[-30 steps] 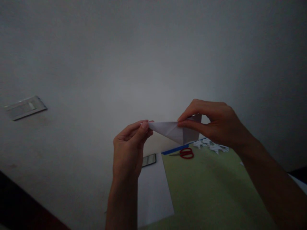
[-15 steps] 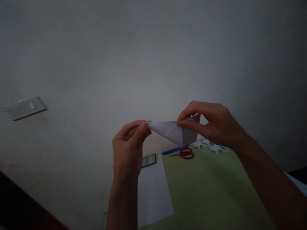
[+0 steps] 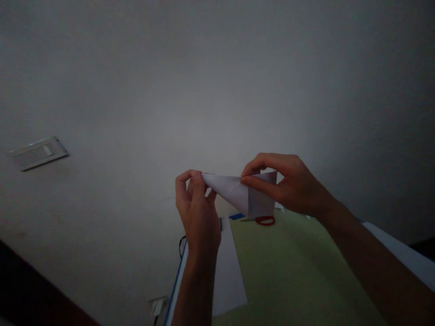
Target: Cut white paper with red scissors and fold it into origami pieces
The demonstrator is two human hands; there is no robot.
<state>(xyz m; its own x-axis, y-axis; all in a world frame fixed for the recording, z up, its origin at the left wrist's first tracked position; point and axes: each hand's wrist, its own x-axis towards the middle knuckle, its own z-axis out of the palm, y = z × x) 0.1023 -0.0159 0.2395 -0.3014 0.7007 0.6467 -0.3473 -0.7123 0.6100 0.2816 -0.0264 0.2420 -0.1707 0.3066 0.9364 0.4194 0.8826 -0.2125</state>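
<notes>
A folded piece of white paper [image 3: 234, 192] hangs in the air between my two hands, above the table. Its narrow point is pinched by my left hand [image 3: 199, 203], thumb against fingers. At the paper's upper edge, near the middle, my right hand [image 3: 280, 181] pinches with thumb and forefinger. A crease runs down the paper, and the part right of it is broader. Just beneath the paper lie scissors [image 3: 265, 221] with red handles, their upper part covered by it.
Green sheeting [image 3: 292, 267] covers the table, with white paper [image 3: 229, 271] at its left and blue tape [image 3: 237, 217] at the far edge. White paper cutouts [image 3: 278, 206] are mostly behind my right hand. A wall with a switch plate [image 3: 40, 154] stands beyond.
My left hand has moved right and turned. My right hand has shifted slightly left and down, and the paper has come lower, now overlapping the scissors. The hands are closer together.
</notes>
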